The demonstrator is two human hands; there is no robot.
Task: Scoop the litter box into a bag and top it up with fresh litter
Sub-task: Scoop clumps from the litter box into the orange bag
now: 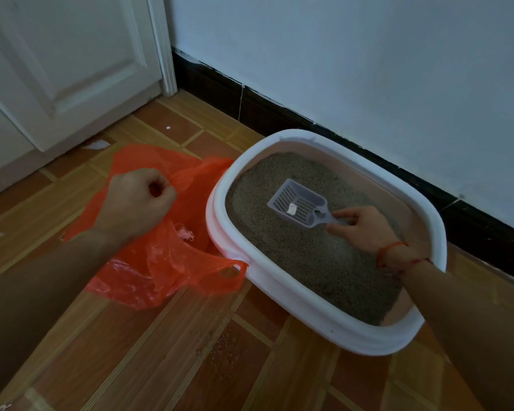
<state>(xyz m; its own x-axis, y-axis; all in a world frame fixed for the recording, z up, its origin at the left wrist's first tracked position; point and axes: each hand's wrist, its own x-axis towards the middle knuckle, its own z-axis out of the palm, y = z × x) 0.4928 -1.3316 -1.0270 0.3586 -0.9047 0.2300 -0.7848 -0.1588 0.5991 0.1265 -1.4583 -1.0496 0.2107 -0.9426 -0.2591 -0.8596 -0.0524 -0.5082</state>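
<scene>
1. Orange plastic first: one thin bag (161, 262) lies crumpled on the floor, just left of the litter box (279, 281); one of its handle loops touches the box's white rim.
2. One litter box, oval and white, stands near the dark skirting (250, 109); grey-brown litter (309, 259) covers its bottom.
3. One grey slotted scoop (297, 204) rests on the litter near the middle of the box; one small white scrap (292, 209) lies in its bowl.
4. Two hands: the left grip (137, 200) is curled, pinching a fold of the bag's upper edge; the right grip (365, 229) pinches the scoop's handle between thumb and fingertips; a red string (392, 247) circles that wrist.
5. Wood-look tiled floor (131, 366), with a few loose granules (226, 342); one white door (57, 69) and a pale wall (339, 54) stand behind.
</scene>
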